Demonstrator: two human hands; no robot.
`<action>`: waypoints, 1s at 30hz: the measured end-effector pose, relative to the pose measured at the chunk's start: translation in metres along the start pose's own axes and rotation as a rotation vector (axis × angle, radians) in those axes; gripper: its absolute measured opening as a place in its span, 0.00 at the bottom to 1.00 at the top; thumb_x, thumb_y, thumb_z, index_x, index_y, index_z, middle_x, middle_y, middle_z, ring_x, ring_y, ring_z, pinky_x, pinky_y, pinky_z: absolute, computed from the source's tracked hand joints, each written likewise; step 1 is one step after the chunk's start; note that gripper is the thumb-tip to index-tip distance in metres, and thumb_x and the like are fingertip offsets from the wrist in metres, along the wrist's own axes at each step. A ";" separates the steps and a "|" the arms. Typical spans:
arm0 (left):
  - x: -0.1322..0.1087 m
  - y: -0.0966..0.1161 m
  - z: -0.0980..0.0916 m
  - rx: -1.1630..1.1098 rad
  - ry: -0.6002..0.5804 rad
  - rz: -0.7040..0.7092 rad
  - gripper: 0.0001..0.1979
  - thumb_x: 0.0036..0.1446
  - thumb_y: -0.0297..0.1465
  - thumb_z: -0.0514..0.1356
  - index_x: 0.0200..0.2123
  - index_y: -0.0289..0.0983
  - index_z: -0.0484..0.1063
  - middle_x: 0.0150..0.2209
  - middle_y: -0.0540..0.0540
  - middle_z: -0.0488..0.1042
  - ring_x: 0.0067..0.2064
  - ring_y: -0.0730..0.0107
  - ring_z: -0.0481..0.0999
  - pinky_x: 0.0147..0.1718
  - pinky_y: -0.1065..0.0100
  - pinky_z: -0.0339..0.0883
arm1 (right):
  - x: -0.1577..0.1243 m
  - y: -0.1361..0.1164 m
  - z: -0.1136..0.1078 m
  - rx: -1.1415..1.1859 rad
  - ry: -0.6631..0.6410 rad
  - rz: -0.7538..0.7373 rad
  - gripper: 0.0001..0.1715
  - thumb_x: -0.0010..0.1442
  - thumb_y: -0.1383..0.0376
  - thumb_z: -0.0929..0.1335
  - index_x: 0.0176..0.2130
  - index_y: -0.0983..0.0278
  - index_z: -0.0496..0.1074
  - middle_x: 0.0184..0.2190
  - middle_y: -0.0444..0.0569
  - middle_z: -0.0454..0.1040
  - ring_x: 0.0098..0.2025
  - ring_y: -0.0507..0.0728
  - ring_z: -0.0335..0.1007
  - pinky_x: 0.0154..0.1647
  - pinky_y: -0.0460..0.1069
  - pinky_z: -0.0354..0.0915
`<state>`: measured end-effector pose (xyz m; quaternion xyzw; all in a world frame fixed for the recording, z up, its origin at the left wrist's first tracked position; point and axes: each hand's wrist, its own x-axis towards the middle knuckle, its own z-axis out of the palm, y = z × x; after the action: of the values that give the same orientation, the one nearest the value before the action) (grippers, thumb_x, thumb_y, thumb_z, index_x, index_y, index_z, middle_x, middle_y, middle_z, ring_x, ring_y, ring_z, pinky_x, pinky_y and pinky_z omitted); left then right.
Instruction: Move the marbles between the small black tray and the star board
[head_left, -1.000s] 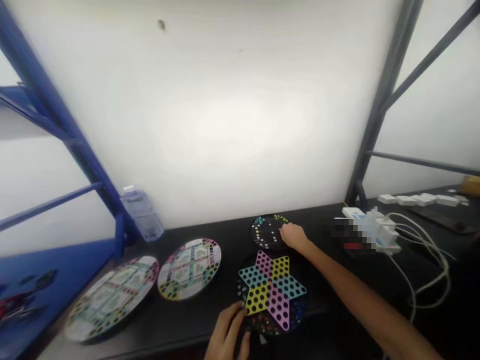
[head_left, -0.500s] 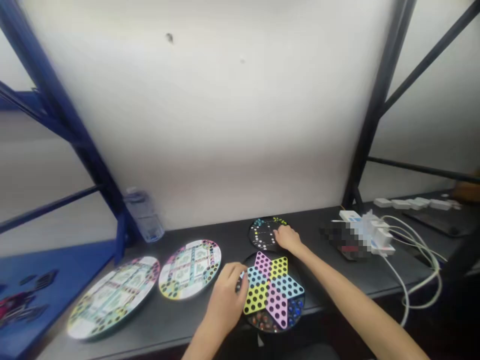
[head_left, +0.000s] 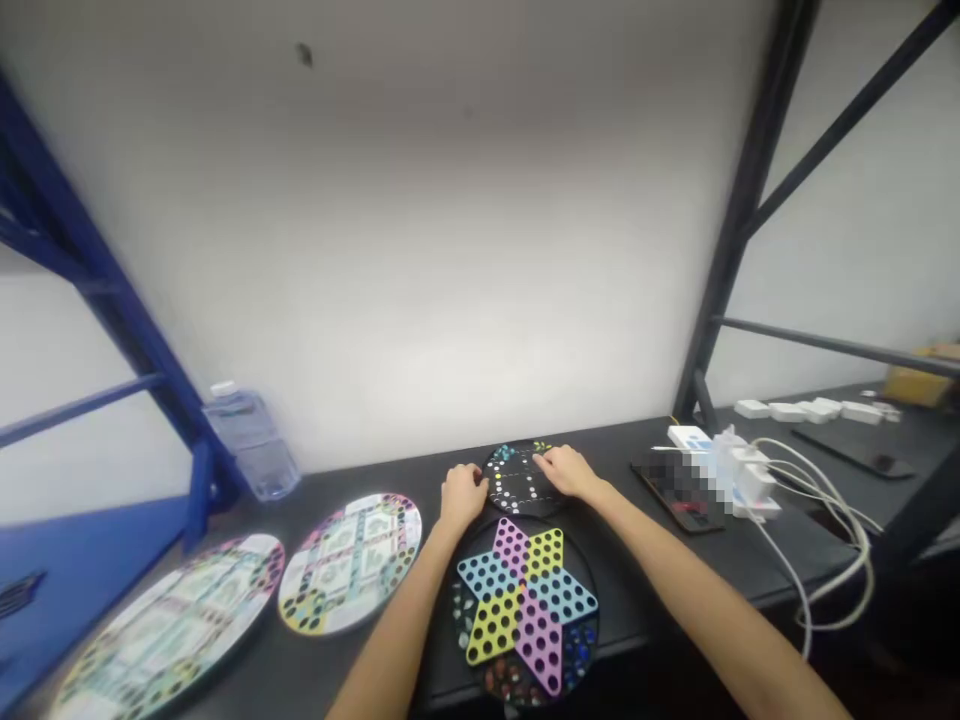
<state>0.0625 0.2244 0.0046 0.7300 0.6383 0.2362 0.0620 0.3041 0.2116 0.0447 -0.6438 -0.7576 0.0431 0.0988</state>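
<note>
A small round black board [head_left: 517, 478] with coloured dots lies near the back of the dark table [head_left: 630, 540]. My left hand [head_left: 461, 495] rests at its left edge with curled fingers. My right hand [head_left: 566, 470] lies on its right edge, fingers bent over the rim. Just in front lies a round black board with a coloured six-pointed star [head_left: 525, 600] full of holes, with marbles around its rim. Both forearms reach over this star board.
Two pale round game boards [head_left: 349, 560] [head_left: 165, 630] lie to the left. A clear water bottle [head_left: 247, 440] stands by a blue frame [head_left: 112, 310]. White power strips and cables [head_left: 757, 470] sit to the right beside a dark metal post [head_left: 731, 240].
My left hand has left the star board's left edge and moved back to the small black board's left side. My right hand has stayed on that board. The view has shifted.
</note>
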 end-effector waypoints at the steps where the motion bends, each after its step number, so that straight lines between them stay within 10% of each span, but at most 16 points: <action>1: 0.002 -0.002 0.002 0.002 0.008 0.008 0.12 0.61 0.36 0.58 0.43 0.37 0.76 0.45 0.40 0.76 0.49 0.59 0.72 0.47 0.64 0.62 | 0.000 0.000 0.001 -0.007 -0.005 -0.023 0.37 0.72 0.50 0.52 0.39 0.65 0.80 0.41 0.57 0.80 0.46 0.60 0.75 0.45 0.48 0.63; 15: 0.028 -0.033 0.020 -0.052 0.115 0.091 0.11 0.63 0.33 0.57 0.44 0.39 0.78 0.39 0.44 0.77 0.44 0.63 0.73 0.46 0.65 0.62 | 0.001 -0.009 0.033 -0.030 0.015 -0.372 0.27 0.70 0.53 0.59 0.34 0.63 0.78 0.36 0.53 0.80 0.40 0.58 0.75 0.41 0.48 0.60; 30: 0.028 -0.039 0.028 -0.100 0.158 0.132 0.10 0.63 0.32 0.57 0.42 0.39 0.78 0.37 0.44 0.76 0.42 0.64 0.73 0.44 0.65 0.62 | -0.008 0.011 0.048 0.362 0.188 -0.414 0.09 0.61 0.63 0.67 0.29 0.62 0.69 0.30 0.46 0.72 0.33 0.54 0.66 0.36 0.47 0.59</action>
<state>0.0407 0.2637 -0.0281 0.7457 0.5789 0.3284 0.0322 0.3065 0.2087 -0.0047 -0.4486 -0.8403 0.0968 0.2884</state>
